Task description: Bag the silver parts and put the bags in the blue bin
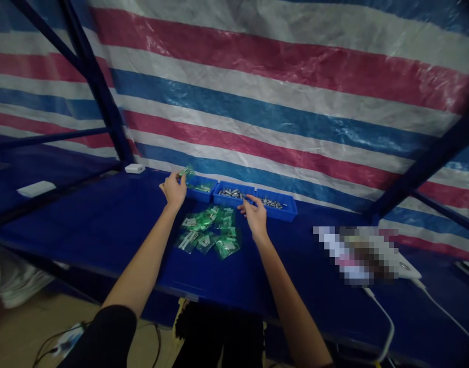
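My left hand (174, 190) is closed on a small green-tinted plastic bag (187, 170), raised above the left blue bin (207, 197). More green packets lie inside that bin. My right hand (256, 215) reaches to the front right corner of the middle blue bin (227, 201), which holds small grey metal cylinders (231, 193). Its thumb and fingers are drawn together; what they pinch is too small to make out. Between my forearms lies a loose pile of green plastic packets (206, 225) with pale and metallic pieces inside.
The right blue bin (290, 211) holds small metal parts. On the blue table (115, 220), a white box (135, 168) stands at the back left. A pixelated patch (357, 253) and a white cable (390, 327) are at the right. Striped sheeting (257, 107) hangs behind.
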`<state>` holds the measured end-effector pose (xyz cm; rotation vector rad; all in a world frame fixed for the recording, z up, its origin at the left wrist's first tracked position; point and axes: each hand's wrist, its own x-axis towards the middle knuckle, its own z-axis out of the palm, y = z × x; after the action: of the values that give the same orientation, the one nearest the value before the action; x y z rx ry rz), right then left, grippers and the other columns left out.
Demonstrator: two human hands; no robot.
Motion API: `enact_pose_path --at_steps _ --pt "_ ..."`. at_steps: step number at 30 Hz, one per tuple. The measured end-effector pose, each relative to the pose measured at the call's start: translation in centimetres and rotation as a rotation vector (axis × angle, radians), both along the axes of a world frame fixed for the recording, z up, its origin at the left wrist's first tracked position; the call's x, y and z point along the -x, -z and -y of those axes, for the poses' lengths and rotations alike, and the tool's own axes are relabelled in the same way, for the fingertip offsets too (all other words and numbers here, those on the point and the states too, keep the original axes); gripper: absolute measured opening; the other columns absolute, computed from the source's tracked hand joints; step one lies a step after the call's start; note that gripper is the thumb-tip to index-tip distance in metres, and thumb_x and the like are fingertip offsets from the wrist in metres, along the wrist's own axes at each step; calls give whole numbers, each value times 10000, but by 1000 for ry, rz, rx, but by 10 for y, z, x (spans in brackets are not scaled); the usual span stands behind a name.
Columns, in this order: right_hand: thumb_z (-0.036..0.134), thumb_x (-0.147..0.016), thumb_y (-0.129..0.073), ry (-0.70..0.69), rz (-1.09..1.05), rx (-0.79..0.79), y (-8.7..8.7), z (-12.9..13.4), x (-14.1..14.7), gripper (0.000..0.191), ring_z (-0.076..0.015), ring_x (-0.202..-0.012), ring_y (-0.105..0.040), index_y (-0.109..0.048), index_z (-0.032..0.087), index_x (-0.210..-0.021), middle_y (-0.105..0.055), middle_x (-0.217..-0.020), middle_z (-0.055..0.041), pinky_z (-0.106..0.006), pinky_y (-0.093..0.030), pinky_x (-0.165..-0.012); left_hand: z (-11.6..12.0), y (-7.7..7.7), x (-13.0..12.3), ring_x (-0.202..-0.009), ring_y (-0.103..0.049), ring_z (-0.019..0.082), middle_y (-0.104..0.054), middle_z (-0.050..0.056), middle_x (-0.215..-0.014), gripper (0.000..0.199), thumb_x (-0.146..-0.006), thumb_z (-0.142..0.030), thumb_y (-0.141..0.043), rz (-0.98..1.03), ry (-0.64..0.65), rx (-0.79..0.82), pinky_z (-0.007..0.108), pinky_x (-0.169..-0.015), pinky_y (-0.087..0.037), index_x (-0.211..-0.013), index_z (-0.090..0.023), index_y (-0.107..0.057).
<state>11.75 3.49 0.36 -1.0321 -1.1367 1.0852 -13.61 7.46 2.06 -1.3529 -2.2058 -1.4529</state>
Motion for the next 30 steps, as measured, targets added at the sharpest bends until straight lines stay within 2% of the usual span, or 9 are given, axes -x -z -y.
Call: enact_pose_path --at_steps 3,8,13,19,23,26,30 --pt "374 -722 -566 1 9 -7 0 1 0 382 -130 -562 -615 -569 151 -1033 -666 -626 -7 -229 -469 -540 0 2 6 -983 -541 286 -664 101 -957 272 -824 -335 -424 -72 -38 37 428 -877 -324 -979 -195 -598" --pt "372 -726 -558 -2 -4 -20 -3 3 -1 356 -143 -608 -634 -574 145 -999 -653 -613 -7 -228 -461 -546 -4 5 8 -1023 -498 300 -643 113 -1007 331 -847 -337 -409 -147 9 22 440 -899 -294 -1100 -190 -565" --pt "370 -726 -555 -5 7 -9 -5 5 -2 333 -140 -608 -629 -584 149 -974 -656 -619 -12 -228 -458 -551 -5 10 7 -1033 -499 326 -653 113 -976 461 -851 -301 -394 -216 51 76 457 -897 -276 -1300 -201 -407" --pt "371 -729 -552 -8 21 -21 -5 5 -2 317 -142 -598 -626 -592 155 -958 -656 -606 -8 -231 -459 -552 -3 9 3 -1070 -480 333 -608 146 -1112 457 -855 -256 -342 -311 35 120 473 -897 -281 -1301 -179 -410" --pt "364 -727 -550 -10 41 -25 -5 5 -2 301 -134 -574 -612 -603 159 -940 -663 -617 -14 -228 -456 -541 -5 9 -1 -1115 -453 318 -557 134 -1206 385 -858 -323 -353 -436 115 123 479 -946 -241 -1169 -200 -544" --pt "355 -722 -552 -24 48 -17 -5 5 -2 285 -128 -563 -604 -610 161 -922 -669 -626 -16 -226 -455 -543 -8 12 -5 -1042 -498 309 -626 131 -1073 394 -864 -398 -325 -492 164 205 492 -950 -236 -926 -194 -656" --pt "350 -723 -546 -28 60 -33 -6 6 -2 268 -135 -578 -614 -618 163 -900 -667 -608 -11 -233 -460 -561 -12 14 -6 -915 -564 296 -668 143 -896 515 -864 -454 -274 -518 176 316 484 -924 -268 -700 -168 -669"
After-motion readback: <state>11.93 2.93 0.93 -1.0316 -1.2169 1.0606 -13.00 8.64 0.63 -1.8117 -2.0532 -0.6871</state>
